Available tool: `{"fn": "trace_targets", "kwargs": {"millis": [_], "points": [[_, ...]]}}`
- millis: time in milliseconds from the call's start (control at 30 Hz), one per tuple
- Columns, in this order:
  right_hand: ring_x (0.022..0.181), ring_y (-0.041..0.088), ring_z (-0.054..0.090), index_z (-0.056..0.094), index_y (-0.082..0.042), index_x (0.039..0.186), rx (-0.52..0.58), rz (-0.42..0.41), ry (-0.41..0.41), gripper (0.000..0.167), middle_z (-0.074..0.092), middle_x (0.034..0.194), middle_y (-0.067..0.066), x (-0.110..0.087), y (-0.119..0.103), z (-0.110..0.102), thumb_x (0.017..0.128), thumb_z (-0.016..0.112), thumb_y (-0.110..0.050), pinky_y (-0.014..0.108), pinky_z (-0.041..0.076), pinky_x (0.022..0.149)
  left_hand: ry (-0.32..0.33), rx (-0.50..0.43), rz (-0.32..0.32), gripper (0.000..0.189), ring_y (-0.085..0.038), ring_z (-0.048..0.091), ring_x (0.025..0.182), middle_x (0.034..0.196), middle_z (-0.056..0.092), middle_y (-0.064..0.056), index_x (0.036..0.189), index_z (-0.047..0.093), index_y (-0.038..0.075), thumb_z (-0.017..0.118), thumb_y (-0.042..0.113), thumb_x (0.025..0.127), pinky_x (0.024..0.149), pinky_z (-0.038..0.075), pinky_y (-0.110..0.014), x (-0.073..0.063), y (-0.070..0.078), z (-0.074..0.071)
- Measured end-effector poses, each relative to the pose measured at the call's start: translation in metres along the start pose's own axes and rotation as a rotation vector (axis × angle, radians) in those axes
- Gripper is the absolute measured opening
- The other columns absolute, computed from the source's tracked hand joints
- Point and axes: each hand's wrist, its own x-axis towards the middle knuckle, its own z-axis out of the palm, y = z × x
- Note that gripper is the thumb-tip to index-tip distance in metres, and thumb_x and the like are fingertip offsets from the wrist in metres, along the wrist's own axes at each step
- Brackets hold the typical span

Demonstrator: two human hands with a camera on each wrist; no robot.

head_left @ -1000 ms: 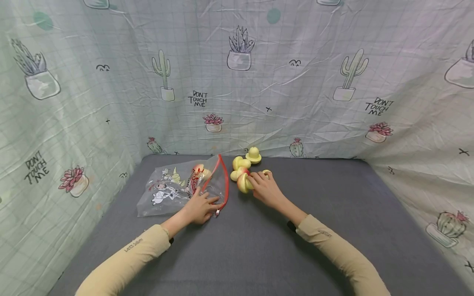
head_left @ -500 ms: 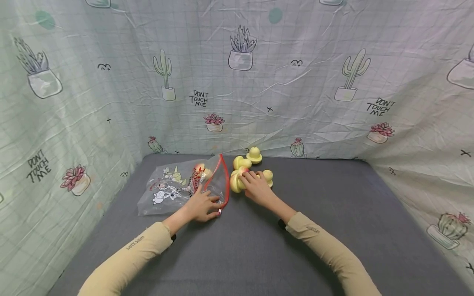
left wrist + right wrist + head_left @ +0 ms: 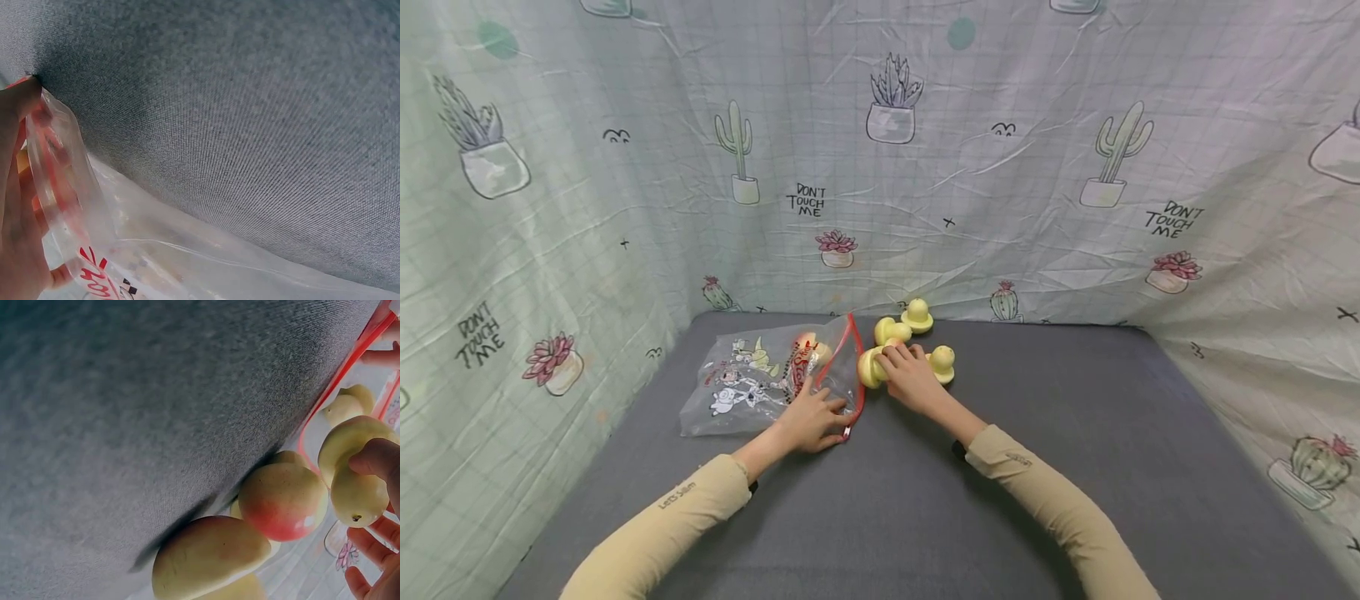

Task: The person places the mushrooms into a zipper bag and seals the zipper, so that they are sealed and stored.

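A clear plastic zipper bag with printed cartoons lies at the left, its red-edged mouth gaping to the right. My left hand grips the lower part of that mouth near the slider, thumb at the red edge in the left wrist view. One yellow mushroom with a reddish cap shows inside the bag. At the bag's mouth my right hand pinches another yellow mushroom by its stem, thumb on one side and fingers on the other. Its cap faces the opening.
More yellow mushrooms stand or lie behind the right hand, and one mushroom sits just right of it. In the right wrist view a mushroom cap blushes red. A cactus-print curtain rises behind the grey table.
My right hand has moved left with the mushroom, from among the others to the bag's mouth, uncovering the mushroom at its right. My left hand stays on the bag.
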Motion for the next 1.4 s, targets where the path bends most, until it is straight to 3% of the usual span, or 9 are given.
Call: {"fn": "trace_targets", "kwargs": {"millis": [200, 800, 1100, 1400], "points": [[0.093, 0.018, 0.047, 0.054, -0.013, 0.110, -0.053, -0.008, -0.024, 0.039, 0.052, 0.103, 0.002, 0.006, -0.002, 0.006, 0.073, 0.065, -0.016, 0.038, 0.036, 0.078, -0.002, 0.033, -0.010, 0.041, -0.024, 0.053, 0.096, 0.112, 0.061, 0.003, 0.116, 0.058, 0.034, 0.051, 0.054, 0.081, 0.089, 0.031, -0.060, -0.001, 0.002, 0.002], [0.090, 0.018, 0.051, 0.056, -0.014, 0.107, -0.036, -0.026, -0.023, 0.035, 0.056, 0.100, 0.001, 0.022, -0.009, 0.015, 0.074, 0.066, -0.016, 0.038, 0.037, 0.076, -0.037, 0.104, -0.029, 0.044, -0.023, 0.051, 0.096, 0.111, 0.060, 0.006, 0.121, 0.053, 0.037, 0.051, 0.054, 0.080, 0.090, 0.031, -0.060, 0.001, 0.006, 0.000], [0.092, 0.018, 0.051, 0.055, -0.014, 0.108, -0.058, -0.028, -0.064, 0.036, 0.056, 0.102, 0.001, 0.027, -0.014, 0.021, 0.074, 0.066, -0.017, 0.039, 0.038, 0.081, -0.081, 0.139, -0.034, 0.044, -0.023, 0.050, 0.099, 0.113, 0.059, 0.006, 0.122, 0.052, 0.038, 0.051, 0.054, 0.081, 0.092, 0.031, -0.061, 0.001, 0.008, -0.002], [0.094, 0.017, 0.050, 0.056, -0.015, 0.108, -0.099, -0.014, -0.101, 0.035, 0.056, 0.104, 0.000, 0.030, -0.016, 0.025, 0.076, 0.066, -0.021, 0.039, 0.038, 0.083, -0.069, 0.152, -0.032, 0.044, -0.024, 0.049, 0.102, 0.115, 0.058, 0.006, 0.122, 0.052, 0.038, 0.051, 0.053, 0.081, 0.090, 0.032, -0.061, 0.001, 0.010, -0.003]]}}
